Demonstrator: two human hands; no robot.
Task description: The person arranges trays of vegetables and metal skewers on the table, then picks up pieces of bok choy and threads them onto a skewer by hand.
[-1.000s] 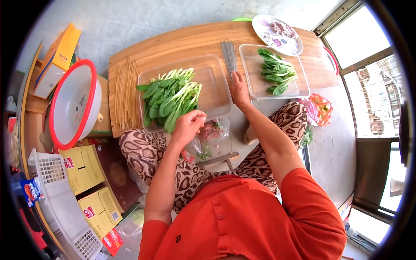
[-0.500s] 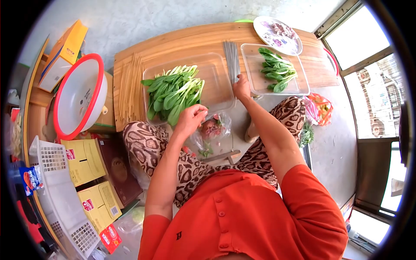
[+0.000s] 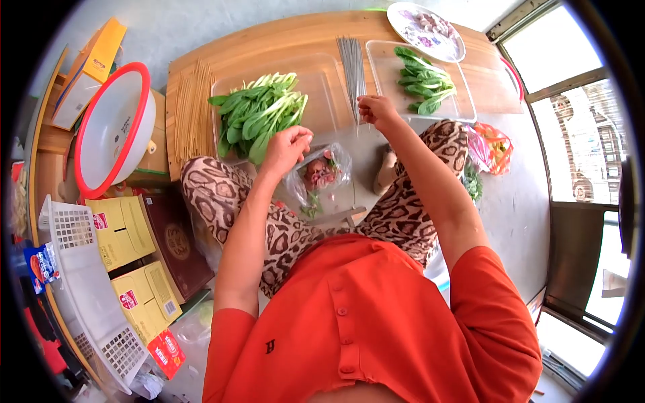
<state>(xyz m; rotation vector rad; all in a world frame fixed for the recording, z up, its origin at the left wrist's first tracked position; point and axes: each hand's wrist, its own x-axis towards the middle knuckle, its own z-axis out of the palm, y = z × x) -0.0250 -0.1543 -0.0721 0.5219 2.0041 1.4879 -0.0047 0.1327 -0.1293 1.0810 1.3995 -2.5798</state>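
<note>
My left hand (image 3: 289,149) is closed in a pinch at the near edge of a clear tray (image 3: 321,87), beside a pile of leafy greens (image 3: 259,113); what it holds is too small to make out. My right hand (image 3: 377,111) is pinched at the near end of a bundle of thin metal skewers (image 3: 351,67), which lies between the two trays. A thin skewer seems to hang from its fingers. In the right-hand tray (image 3: 383,74) lies a smaller bunch of greens (image 3: 428,80).
Wooden sticks (image 3: 193,111) lie at the table's left. A patterned plate (image 3: 403,23) with meat pieces stands at the back right. A plastic bag of scraps (image 3: 322,171) lies below the table edge. A red-rimmed basin (image 3: 111,131) and yellow boxes (image 3: 124,232) are at the left.
The whole view has shifted, so the table appears higher. My right hand has drawn back slightly from the metal skewers toward me. My left hand stays pinched near the greens.
</note>
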